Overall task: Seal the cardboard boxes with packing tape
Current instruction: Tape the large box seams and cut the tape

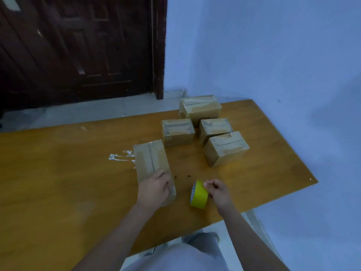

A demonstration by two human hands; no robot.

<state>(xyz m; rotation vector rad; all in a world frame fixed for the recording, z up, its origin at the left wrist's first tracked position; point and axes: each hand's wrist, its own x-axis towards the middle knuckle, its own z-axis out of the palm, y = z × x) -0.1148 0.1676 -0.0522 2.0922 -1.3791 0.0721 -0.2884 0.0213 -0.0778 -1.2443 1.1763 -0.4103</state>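
Note:
A long cardboard box (150, 159) lies on the wooden table (58, 173) with its top seam running away from me. My left hand (154, 189) rests palm-down on the box's near end, fingers curled over the top. A yellow roll of packing tape (198, 195) stands on edge to the right of the box. My right hand (217, 190) pinches the roll's top edge with thumb and fingers. Several more cardboard boxes stand behind: one (177, 132) in the middle, one (214, 129) beside it, one (225, 148) to the right, and a larger one (200, 107) at the back.
White marks (121, 156) smear the table left of the long box, and small dark specks (181, 176) lie between box and roll. The table's right edge (312, 178) is close to a blue wall. A dark wooden door (78, 45) stands beyond the table.

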